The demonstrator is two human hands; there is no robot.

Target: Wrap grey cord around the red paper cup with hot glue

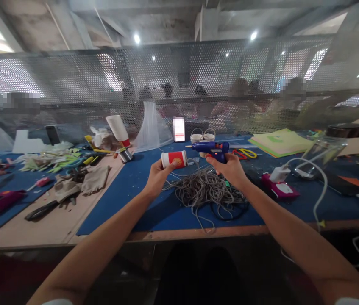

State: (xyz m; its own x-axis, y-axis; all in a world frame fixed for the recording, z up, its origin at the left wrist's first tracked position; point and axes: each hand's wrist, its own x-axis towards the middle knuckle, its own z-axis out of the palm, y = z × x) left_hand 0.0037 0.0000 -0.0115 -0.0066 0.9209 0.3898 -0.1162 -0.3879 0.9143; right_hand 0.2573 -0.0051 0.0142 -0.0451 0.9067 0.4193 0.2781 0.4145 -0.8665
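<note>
My left hand [158,176] grips a red and white paper cup [168,159], which lies on its side in the air. In my right hand [230,169] is a blue hot glue gun [209,147], its nozzle pointing left, a little above the cup and apart from it. A small red light shows on the gun's body, and a glue stick [241,146] sticks out of its back. Below and between my hands, a tangled heap of grey cord [209,190] lies on the blue mat [115,203].
Red and yellow scissors [246,153] lie behind my right hand. To the right stand a magenta power strip [282,188] with a white plug and a glass jar [321,154]. Gloves [95,180] and scraps lie left. A perforated metal screen [182,80] closes the back, people beyond it.
</note>
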